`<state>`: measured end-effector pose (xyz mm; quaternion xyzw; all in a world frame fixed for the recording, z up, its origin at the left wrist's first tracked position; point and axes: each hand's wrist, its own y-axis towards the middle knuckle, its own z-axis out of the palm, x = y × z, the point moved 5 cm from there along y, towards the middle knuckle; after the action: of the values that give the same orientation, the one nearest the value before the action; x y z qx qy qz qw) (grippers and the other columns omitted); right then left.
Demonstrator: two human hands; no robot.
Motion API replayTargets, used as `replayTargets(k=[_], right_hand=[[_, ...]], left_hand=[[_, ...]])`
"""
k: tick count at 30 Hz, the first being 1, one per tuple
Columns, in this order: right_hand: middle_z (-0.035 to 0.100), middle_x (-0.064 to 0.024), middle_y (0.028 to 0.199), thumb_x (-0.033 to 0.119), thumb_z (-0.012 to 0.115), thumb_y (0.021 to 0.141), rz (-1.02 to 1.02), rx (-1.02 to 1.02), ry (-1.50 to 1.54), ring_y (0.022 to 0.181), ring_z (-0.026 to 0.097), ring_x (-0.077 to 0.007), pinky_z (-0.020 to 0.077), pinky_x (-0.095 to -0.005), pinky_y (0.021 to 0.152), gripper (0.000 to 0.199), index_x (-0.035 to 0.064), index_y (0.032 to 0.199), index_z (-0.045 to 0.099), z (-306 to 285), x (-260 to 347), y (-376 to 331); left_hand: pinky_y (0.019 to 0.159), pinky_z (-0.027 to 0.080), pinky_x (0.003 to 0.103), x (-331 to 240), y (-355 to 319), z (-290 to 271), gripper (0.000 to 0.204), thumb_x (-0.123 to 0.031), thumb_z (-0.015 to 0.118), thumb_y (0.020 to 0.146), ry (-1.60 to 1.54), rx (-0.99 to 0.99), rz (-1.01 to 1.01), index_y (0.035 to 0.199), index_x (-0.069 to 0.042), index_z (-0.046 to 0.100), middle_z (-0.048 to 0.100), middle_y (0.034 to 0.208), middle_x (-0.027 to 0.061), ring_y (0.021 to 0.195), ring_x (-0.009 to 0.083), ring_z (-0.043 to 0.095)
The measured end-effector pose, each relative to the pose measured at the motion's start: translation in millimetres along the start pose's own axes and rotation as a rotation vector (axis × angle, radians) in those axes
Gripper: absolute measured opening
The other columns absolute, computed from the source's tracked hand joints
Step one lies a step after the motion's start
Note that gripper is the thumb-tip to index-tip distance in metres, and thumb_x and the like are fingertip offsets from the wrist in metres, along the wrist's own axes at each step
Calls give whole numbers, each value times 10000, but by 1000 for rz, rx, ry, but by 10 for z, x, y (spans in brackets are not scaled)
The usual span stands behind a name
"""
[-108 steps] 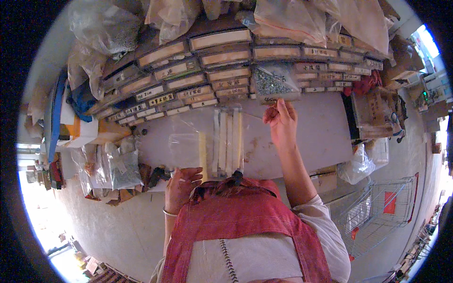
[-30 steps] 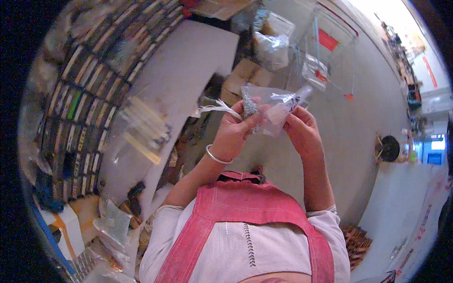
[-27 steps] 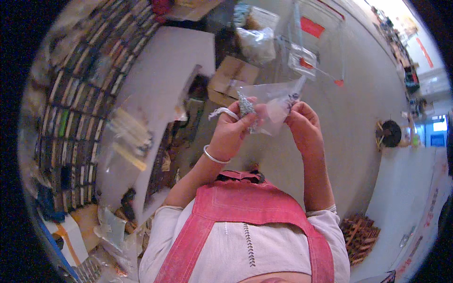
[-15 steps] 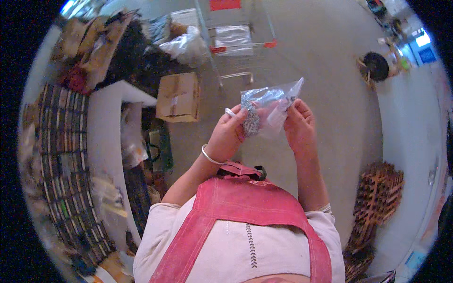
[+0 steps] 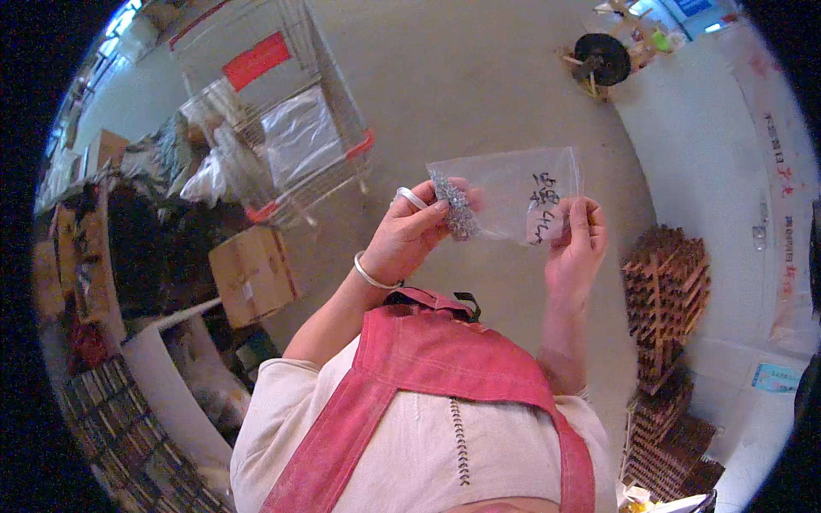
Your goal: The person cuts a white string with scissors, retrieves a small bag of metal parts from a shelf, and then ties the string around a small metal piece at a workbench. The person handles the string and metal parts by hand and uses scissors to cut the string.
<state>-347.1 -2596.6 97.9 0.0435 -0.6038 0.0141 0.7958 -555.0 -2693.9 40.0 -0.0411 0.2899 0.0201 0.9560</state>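
Note:
Between my hands a clear plastic zip bag [image 5: 511, 175] is stretched out, with dark handwriting on its right part. Small silvery pieces [image 5: 455, 208], too small to name, are bunched in its left end. My left hand [image 5: 409, 231], with a white ring-like band on a finger and a white bangle at the wrist, pinches that filled end. My right hand [image 5: 577, 244] grips the lower right corner of the bag between thumb and fingers.
A wire shopping cart [image 5: 321, 167] with red corners stands ahead on the left, near a cardboard box [image 5: 251, 274]. White shelving [image 5: 167, 376] and slotted racks [image 5: 120, 427] line the left. Stacked brown slatted pieces [image 5: 663, 291] sit by the right wall, below a black wheel-like object [image 5: 602, 60].
My right hand has drawn the bag's end to the right, so the crumpled bag now lies flat and its writing shows. The view has turned right; the cart appears further left.

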Motion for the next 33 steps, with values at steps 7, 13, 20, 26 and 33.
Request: replayTargets(k=[7, 13, 20, 26, 33], right_hand=[[710, -67, 976, 194, 577, 1025, 11, -122, -5, 823, 645, -105, 517, -249, 677, 112, 85, 1004, 585, 444, -577, 943], [712, -73, 982, 205, 572, 1030, 37, -25, -6, 834, 671, -132, 547, -278, 686, 122, 83, 1021, 583, 702, -999, 1833], [705, -47, 941, 209, 585, 1023, 106, -5, 12, 769, 643, -99, 534, -255, 638, 110, 99, 1022, 586, 1065, -1332, 3102], [708, -51, 930, 228, 600, 1016, 151, 48, 28, 745, 643, -98, 520, -252, 577, 131, 97, 1019, 587, 1663, -1358, 4039], [704, -66, 927, 241, 596, 1018, 218, 114, 62, 717, 646, -118, 550, -283, 561, 144, 98, 1019, 583, 2379, -1672, 4971]], left_hand=[[921, 546, 404, -389, 1138, -606, 363, -160, 601, 1002, 105, -18, -32, 1327, -7, 545, 669, 1229, 144, 1116, 262, 658], [900, 556, 379, -625, 1963, -997, 337, -145, 608, 999, 145, -68, -12, 1295, 10, 557, 676, 1214, 138, 1096, 245, 665], [907, 560, 378, -1055, 3040, -1174, 326, -132, 581, 1006, 150, -129, 20, 1297, 13, 564, 670, 1236, 151, 1106, 241, 663], [992, 532, 427, -1586, 3728, -1201, 364, -106, 534, 1004, 23, -162, 51, 1346, 18, 527, 633, 1302, 174, 1169, 282, 641], [1016, 518, 451, -2192, 4559, -1539, 373, -113, 513, 1007, -75, -150, 69, 1357, 14, 515, 622, 1327, 171, 1201, 299, 628]])
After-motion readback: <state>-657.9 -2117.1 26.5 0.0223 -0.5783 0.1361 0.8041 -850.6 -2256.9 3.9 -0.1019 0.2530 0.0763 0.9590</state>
